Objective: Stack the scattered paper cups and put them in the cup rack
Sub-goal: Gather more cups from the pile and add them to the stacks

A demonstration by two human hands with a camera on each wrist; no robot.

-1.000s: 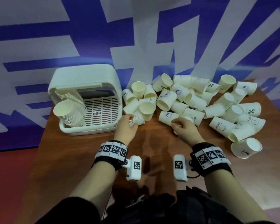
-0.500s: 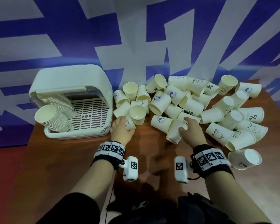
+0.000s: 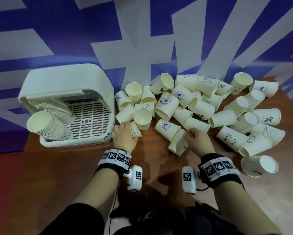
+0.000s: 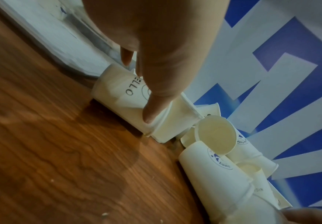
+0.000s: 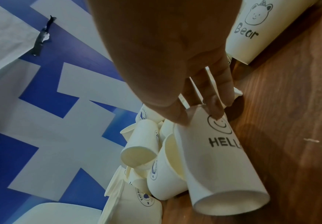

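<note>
**Both hands picking cups from the scattered pile**

The left hand (image 3: 123, 135) curled its fingers round a lying "HELLO" cup (image 4: 125, 97) just beside the cup rack (image 3: 66, 85), thumb pressing near its rim. The right hand (image 3: 199, 139) pinched the base of another "HELLO" cup (image 5: 219, 159), mouth pointing away. Dozens of loose cups (image 3: 201, 106) lay behind on the table (image 3: 61, 180). To nest them well, the mouths probably needed aligning, gripped lightly to avoid crushing paper.

Relative to the cup rack (image 3: 66, 106): "HELLO" with a smiley stands on its front stacked cup (image 3: 64, 134) and on the cup (image 5: 219, 151) pinched rightward. Farther right, a cup (image 3: 230, 139) reads "Bear"; another (image 3: 267, 118) shows "%".
</note>
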